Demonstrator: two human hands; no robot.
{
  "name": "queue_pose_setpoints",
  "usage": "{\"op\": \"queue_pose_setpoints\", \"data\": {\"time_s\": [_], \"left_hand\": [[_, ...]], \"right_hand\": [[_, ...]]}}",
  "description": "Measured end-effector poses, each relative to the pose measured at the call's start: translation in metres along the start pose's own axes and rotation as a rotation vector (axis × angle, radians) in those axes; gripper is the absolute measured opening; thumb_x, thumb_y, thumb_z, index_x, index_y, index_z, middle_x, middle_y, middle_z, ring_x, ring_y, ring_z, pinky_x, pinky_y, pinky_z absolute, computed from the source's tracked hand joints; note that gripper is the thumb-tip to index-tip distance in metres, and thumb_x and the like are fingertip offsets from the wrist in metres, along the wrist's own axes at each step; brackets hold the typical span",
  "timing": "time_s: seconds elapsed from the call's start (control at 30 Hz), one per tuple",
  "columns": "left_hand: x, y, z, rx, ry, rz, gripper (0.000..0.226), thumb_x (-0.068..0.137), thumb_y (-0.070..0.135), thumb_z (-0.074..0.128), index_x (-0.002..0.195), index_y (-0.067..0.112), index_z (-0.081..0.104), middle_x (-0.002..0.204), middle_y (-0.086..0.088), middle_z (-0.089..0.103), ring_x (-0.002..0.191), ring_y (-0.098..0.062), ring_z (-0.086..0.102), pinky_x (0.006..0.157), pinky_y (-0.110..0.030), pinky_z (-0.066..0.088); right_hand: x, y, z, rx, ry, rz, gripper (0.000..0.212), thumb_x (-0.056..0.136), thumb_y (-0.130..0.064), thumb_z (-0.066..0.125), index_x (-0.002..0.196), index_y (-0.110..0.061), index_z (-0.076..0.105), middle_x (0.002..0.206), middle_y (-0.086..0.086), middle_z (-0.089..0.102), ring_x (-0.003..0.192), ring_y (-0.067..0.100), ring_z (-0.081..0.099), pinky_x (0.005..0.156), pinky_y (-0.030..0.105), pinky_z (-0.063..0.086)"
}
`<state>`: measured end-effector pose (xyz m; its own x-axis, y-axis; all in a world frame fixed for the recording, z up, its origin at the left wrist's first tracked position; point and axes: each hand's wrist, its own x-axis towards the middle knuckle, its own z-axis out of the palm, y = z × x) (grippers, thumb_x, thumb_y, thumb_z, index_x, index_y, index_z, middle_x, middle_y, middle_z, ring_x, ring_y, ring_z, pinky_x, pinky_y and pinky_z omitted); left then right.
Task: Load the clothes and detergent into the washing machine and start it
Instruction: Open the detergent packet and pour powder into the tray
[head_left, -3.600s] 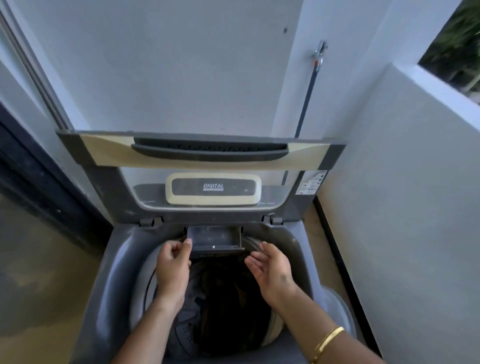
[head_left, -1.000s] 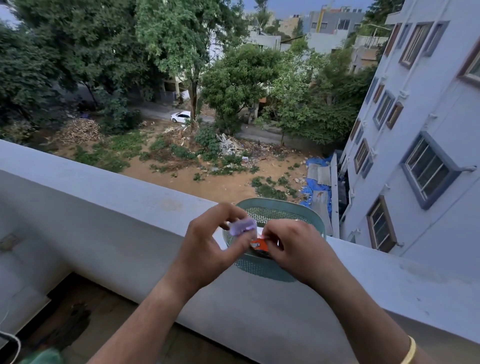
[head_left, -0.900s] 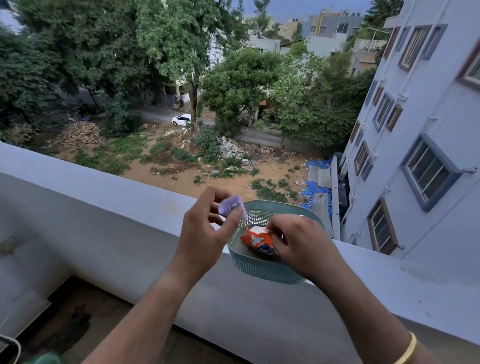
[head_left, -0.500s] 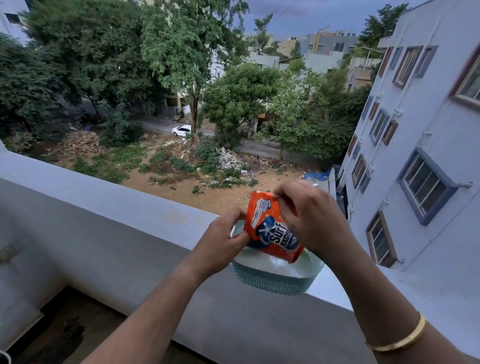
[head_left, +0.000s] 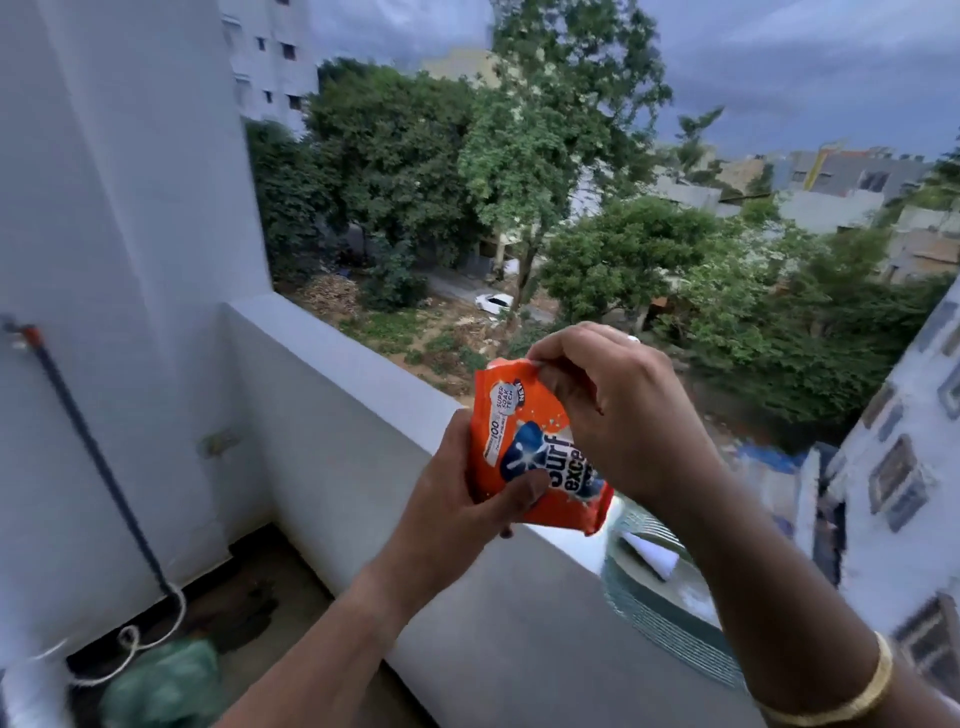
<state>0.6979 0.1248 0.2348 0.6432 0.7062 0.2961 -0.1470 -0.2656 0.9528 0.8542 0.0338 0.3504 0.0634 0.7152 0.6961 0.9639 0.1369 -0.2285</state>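
Balcony ledge (head_left: 363, 384), detergent packet (head_left: 524, 447) pinched between hands

Orange packet (head_left: 524, 441) with blue-white logo; teal mesh basket (head_left: 670, 618); gold bangle (head_left: 852, 696); white parapet (head_left: 363, 395).

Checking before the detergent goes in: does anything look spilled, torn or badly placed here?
No spill shows. The odd part is placement: the teal basket sits on the balcony ledge above an open drop. The left hand and right hand hold the orange packet over the ledge; whether it is torn cannot be told.
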Motion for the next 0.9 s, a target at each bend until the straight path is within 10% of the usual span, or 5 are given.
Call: {"op": "queue_pose_setpoints", "data": {"time_s": [0.3,0.5,0.7,0.9], "left_hand": [[-0.123,0.0,-0.158,0.124,0.341,-0.045,0.068,0.083,0.06,0.087,0.139,0.037,0.055,0.131,0.015,0.082,0.117,-0.014,0.084,0.093,-0.049,0.072],[-0.223,-0.012,-0.251,0.089,0.567,-0.126,0.063,0.095,0.044,0.087,0.148,0.038,0.054,0.138,0.017,0.08,0.126,-0.006,0.08,0.1,-0.021,0.064],[-0.328,-0.037,-0.34,-0.058,0.73,-0.225,0.071,0.091,0.029,0.087,0.152,0.034,0.05,0.142,0.005,0.08,0.131,-0.02,0.08,0.11,-0.043,0.067],[-0.409,-0.071,-0.404,-0.115,0.874,-0.337,0.064,0.089,0.031,0.089,0.143,0.029,0.053,0.137,0.006,0.081,0.126,-0.02,0.083,0.102,-0.044,0.071]], "right_hand": [[0.033,-0.157,0.125,0.251,-0.27,-0.21,0.017,0.103,-0.013,0.069,0.116,-0.02,0.077,0.11,-0.005,0.077,0.099,0.016,0.069,0.088,0.04,0.061],[0.034,-0.282,0.208,0.351,-0.442,-0.294,0.013,0.104,-0.021,0.072,0.113,-0.018,0.08,0.108,-0.004,0.077,0.098,0.011,0.067,0.084,0.025,0.054],[0.014,-0.401,0.299,0.411,-0.634,-0.375,0.018,0.106,-0.028,0.068,0.12,-0.022,0.078,0.114,-0.008,0.075,0.102,0.015,0.069,0.09,0.032,0.058],[-0.014,-0.482,0.378,0.418,-0.809,-0.404,0.02,0.107,-0.034,0.065,0.123,-0.026,0.074,0.108,-0.02,0.062,0.094,-0.001,0.058,0.08,0.008,0.042]]}}
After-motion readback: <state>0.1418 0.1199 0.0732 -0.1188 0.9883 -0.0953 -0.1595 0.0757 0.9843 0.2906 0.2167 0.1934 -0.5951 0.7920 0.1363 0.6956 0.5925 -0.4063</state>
